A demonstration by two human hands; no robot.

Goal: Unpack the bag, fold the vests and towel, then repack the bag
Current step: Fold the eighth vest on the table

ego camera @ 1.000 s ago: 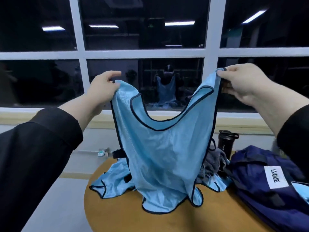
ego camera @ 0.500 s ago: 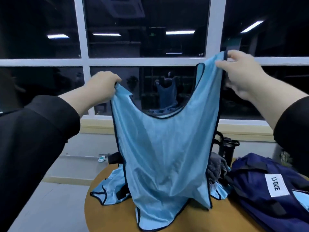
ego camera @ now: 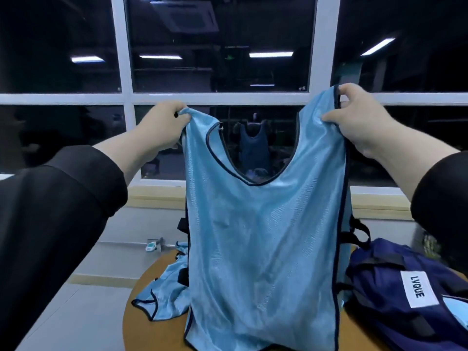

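Hanging upright above the round wooden table [ego camera: 162, 335], light blue mesh vest [ego camera: 263, 249], left hand [ego camera: 164, 125] and right hand [ego camera: 359, 117] each pinching a shoulder strap, navy bag [ego camera: 395, 300] at 4 o'clock, second blue vest [ego camera: 164, 295] at 8 o'clock.

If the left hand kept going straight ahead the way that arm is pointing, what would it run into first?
Probably the window: the left hand, gripping the blue vest by a shoulder strap, points at the glass. Nothing shows between them, though depth is hard to judge.

Light-blue vest [ego camera: 263, 244] hangs upright (navy bag [ego camera: 410, 295] beside).
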